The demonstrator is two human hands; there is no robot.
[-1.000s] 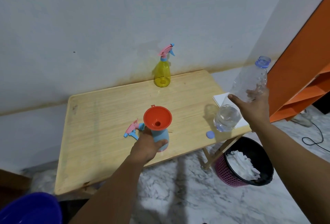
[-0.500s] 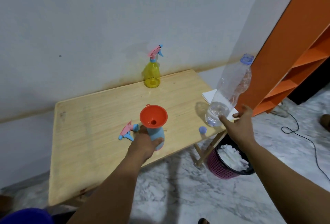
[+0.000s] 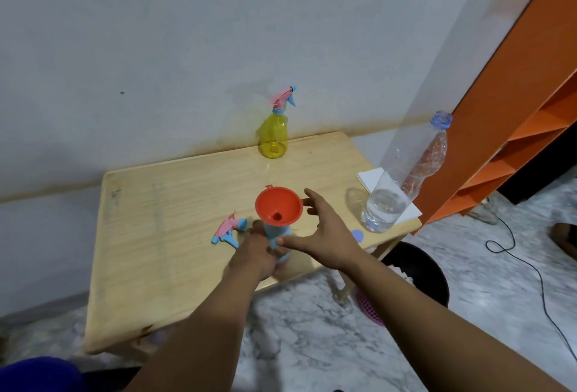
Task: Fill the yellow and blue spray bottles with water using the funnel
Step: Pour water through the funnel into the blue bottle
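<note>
An orange funnel point(image 3: 278, 208) sits in the neck of the blue spray bottle point(image 3: 276, 235) near the table's front edge. My left hand point(image 3: 256, 254) grips that bottle's body. My right hand point(image 3: 318, 229) hovers open beside the funnel, fingers spread, its fingertips close to the rim. The blue bottle's pink and blue spray head point(image 3: 229, 231) lies on the table to the left. The yellow spray bottle point(image 3: 274, 134) stands capped at the back by the wall. A clear water bottle point(image 3: 402, 179), uncapped and with a little water at the bottom, stands at the right edge.
The wooden table point(image 3: 162, 235) stands against a white wall. A blue cap point(image 3: 357, 234) lies near the water bottle, which rests on white paper point(image 3: 371, 178). Below the table's right corner is a black and pink waste bin point(image 3: 418, 279). An orange shelf point(image 3: 515, 129) rises at right.
My right hand set the water bottle down at the table's right edge, let go, and moved left to the funnel. My left hand kept its grip on the blue bottle.
</note>
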